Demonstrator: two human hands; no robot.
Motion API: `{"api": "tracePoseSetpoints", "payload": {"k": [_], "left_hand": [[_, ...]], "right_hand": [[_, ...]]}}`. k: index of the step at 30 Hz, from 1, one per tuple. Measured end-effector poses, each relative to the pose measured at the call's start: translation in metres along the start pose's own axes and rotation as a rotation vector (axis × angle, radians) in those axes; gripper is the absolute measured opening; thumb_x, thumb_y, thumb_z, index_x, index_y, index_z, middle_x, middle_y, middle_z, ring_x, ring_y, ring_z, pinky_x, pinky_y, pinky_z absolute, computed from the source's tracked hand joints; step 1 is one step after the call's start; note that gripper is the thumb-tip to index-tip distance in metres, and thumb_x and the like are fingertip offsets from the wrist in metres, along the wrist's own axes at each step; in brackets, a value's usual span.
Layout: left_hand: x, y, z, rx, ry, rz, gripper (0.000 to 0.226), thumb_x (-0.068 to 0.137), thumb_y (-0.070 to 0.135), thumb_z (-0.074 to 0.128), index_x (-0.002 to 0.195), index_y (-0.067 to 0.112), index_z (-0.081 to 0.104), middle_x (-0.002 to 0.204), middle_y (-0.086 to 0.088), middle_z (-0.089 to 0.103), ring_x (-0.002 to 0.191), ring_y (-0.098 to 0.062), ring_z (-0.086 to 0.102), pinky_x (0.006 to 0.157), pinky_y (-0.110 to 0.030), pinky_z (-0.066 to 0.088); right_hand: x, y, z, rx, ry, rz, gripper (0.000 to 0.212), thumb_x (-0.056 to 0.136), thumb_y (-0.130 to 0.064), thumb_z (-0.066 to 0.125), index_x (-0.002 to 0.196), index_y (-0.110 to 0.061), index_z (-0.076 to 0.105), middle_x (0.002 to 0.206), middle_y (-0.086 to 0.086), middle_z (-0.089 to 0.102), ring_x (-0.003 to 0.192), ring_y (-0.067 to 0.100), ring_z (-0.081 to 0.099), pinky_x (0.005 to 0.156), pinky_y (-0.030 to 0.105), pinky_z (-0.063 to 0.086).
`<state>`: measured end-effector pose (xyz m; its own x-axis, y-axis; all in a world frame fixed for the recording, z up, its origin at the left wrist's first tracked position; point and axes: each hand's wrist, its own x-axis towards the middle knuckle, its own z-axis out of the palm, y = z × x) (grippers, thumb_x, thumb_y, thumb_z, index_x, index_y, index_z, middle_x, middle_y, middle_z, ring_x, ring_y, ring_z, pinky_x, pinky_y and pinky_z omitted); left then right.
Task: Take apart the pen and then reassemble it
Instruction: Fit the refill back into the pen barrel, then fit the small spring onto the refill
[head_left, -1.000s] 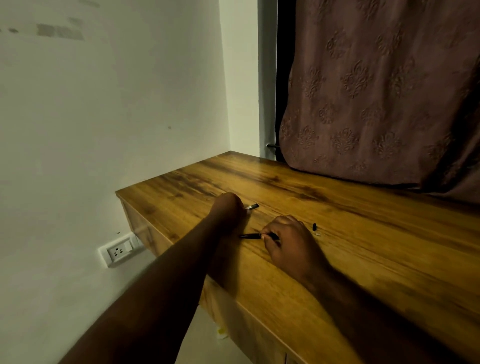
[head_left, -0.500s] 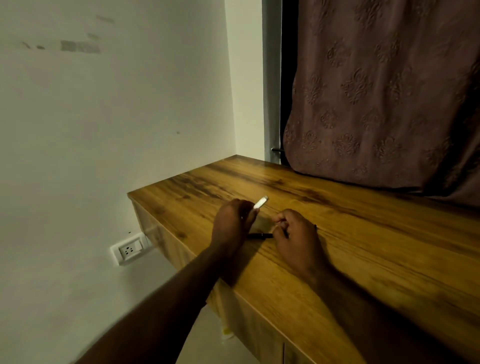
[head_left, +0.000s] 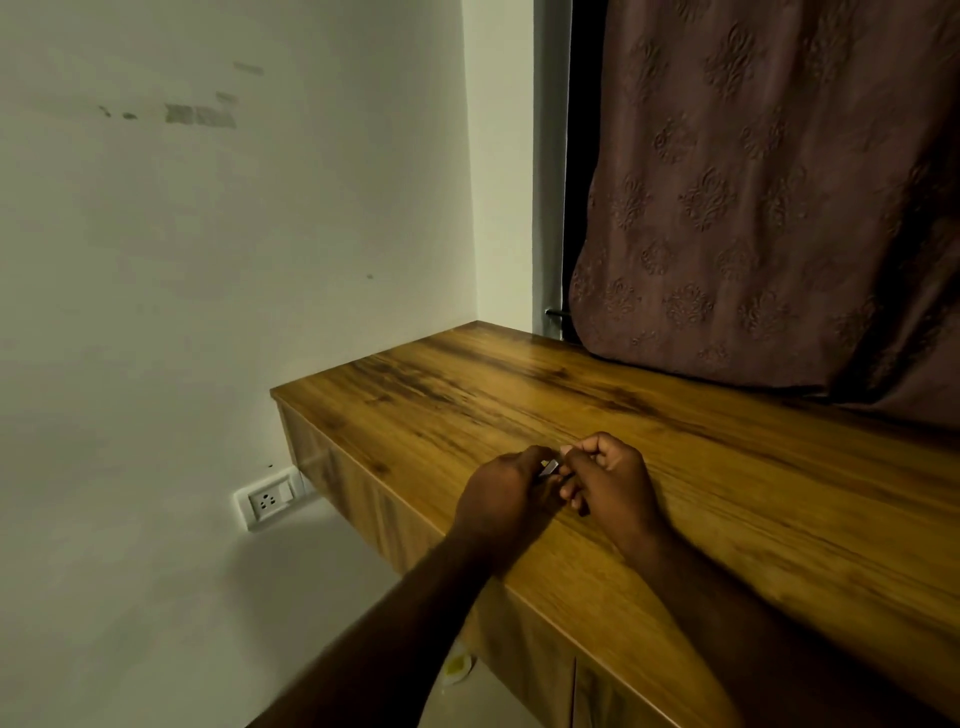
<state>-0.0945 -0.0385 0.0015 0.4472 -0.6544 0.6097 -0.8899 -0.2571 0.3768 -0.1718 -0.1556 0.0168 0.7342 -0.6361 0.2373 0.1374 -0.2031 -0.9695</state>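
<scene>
My left hand and my right hand are close together just above the wooden desk, near its front edge. A small silvery pen part shows in the gap between them, pinched by the fingers of my left hand, and my right hand's fingertips meet it from the right. My right hand's fingers are curled; whatever else they hold is hidden. The dark pen barrel and the small black piece seen earlier are out of sight behind my hands.
The desk runs from the left wall corner off to the right, with drawer fronts below its edge. A brown patterned curtain hangs behind it. A white wall socket sits low on the left wall.
My left hand lifted the silvery part off the desk and brought it right. My right hand rose from the desk with the dark barrel, and both hands came together.
</scene>
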Motion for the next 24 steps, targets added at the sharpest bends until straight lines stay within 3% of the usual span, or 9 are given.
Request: {"api": "tracePoseSetpoints", "payload": {"k": [5, 11, 18, 24], "left_hand": [[0.001, -0.005, 0.001, -0.004, 0.034, -0.007, 0.028, 0.087, 0.041, 0.050, 0.107, 0.025, 0.059, 0.088, 0.000, 0.068, 0.075, -0.018, 0.061, 0.062, -0.033, 0.048], [0.002, -0.004, 0.001, 0.101, 0.077, 0.018, 0.023, 0.088, 0.043, 0.051, 0.102, 0.027, 0.061, 0.083, 0.004, 0.067, 0.070, -0.012, 0.057, 0.057, -0.021, 0.032], [0.000, -0.003, -0.003, 0.124, 0.096, -0.033, 0.047, 0.085, 0.056, 0.029, 0.103, 0.029, 0.062, 0.086, 0.001, 0.068, 0.076, -0.018, 0.060, 0.058, -0.026, 0.035], [0.000, -0.006, -0.002, 0.072, 0.079, -0.070, 0.028, 0.090, 0.050, 0.049, 0.109, 0.031, 0.059, 0.089, 0.008, 0.066, 0.076, -0.008, 0.058, 0.062, -0.023, 0.042]], "right_hand": [[0.001, -0.001, 0.000, 0.065, -0.047, 0.028, 0.016, 0.093, -0.013, 0.060, 0.087, 0.002, 0.062, 0.070, 0.027, 0.063, 0.049, 0.024, 0.052, 0.043, 0.027, 0.038], [-0.002, -0.003, -0.002, -0.006, -0.035, -0.014, 0.014, 0.092, -0.012, 0.061, 0.083, -0.001, 0.063, 0.060, 0.006, 0.063, 0.041, 0.010, 0.049, 0.042, 0.025, 0.039], [0.007, -0.003, -0.011, 0.013, 0.088, -0.023, 0.015, 0.092, -0.018, 0.061, 0.082, -0.007, 0.063, 0.057, 0.006, 0.058, 0.040, 0.007, 0.049, 0.039, 0.020, 0.038], [0.021, -0.001, -0.042, 0.139, 0.136, 0.011, 0.012, 0.090, -0.006, 0.059, 0.078, -0.006, 0.060, 0.062, 0.007, 0.058, 0.042, 0.010, 0.049, 0.037, 0.020, 0.036]]}}
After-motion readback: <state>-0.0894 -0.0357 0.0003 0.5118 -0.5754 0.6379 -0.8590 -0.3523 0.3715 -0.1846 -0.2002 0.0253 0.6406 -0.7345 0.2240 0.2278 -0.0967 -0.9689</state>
